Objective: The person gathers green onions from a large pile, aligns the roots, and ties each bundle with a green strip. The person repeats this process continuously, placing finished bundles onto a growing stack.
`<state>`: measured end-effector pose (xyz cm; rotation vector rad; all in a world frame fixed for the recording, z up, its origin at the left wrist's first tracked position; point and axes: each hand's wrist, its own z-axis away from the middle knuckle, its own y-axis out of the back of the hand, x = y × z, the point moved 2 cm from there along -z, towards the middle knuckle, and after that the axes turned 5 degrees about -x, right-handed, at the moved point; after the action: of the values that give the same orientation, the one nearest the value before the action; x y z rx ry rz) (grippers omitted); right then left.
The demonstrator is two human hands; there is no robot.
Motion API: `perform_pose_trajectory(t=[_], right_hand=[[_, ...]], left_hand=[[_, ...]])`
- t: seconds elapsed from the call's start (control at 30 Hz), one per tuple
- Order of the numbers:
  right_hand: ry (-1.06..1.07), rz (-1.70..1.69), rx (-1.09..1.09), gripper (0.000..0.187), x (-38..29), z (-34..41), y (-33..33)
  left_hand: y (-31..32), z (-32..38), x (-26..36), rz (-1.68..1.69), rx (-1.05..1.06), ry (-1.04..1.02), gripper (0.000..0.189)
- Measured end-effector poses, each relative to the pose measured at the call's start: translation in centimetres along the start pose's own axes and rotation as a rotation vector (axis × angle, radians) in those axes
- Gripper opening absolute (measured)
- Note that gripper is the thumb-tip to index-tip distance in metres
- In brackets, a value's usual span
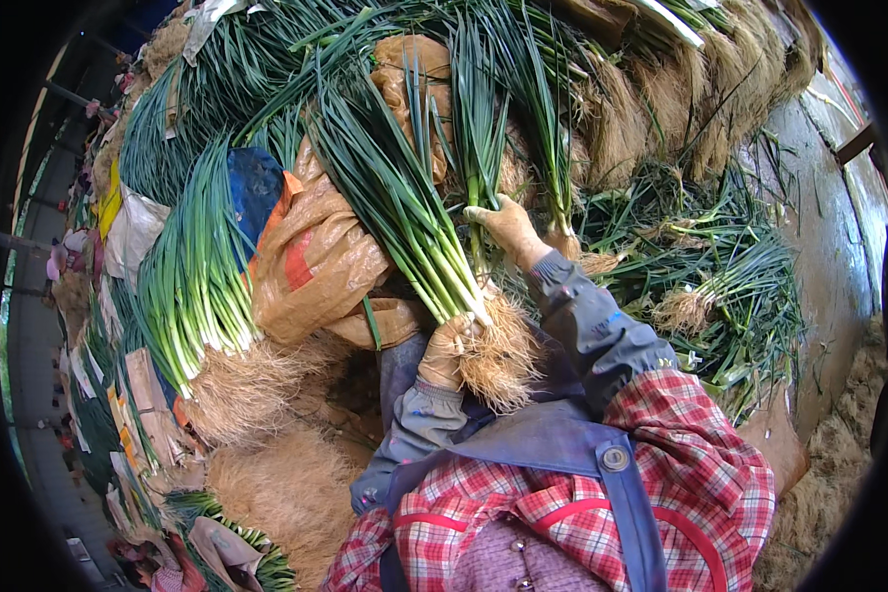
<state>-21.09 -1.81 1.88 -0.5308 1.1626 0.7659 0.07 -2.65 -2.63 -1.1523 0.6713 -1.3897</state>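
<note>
My gloved left hand (pixel 448 351) grips a bundle of leek-like allium stalks (pixel 433 251) by their pale lower ends. Their long, fibrous roots (pixel 503 355) hang over my lap, while the dark green leaves fan out away from me. Just to the right, my gloved right hand (pixel 512 228) pinches another leafy allium plant (pixel 477 148), with the thumb across its stem. Part of this plant's lower end is hidden behind the held bundle and its roots. Beyond my right hand lies a further rooted stalk (pixel 559 177).
A pile of stalks with roots (pixel 196 296) lies at left beside a tan woven plastic sack (pixel 325 251). Trimmed leaves and loose plants (pixel 703 274) cover the floor at right, near wet concrete (pixel 829 222). More stacked alliums (pixel 222 89) and dry roots (pixel 636 111) stand ahead.
</note>
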Motion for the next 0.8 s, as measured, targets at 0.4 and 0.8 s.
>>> perform_pose_trajectory(t=[0.4,0.8], right_hand=[[-0.179,-0.708,-0.354,0.016,5.6,8.5,6.6],[-0.124,-0.334,-0.296,0.011,1.1,6.4,1.2]], left_hand=[[-2.4,0.7,-0.1,0.042,-0.039,0.005,0.046],[-0.4,0.5,0.0,-0.01,-0.034,-0.018,0.044]])
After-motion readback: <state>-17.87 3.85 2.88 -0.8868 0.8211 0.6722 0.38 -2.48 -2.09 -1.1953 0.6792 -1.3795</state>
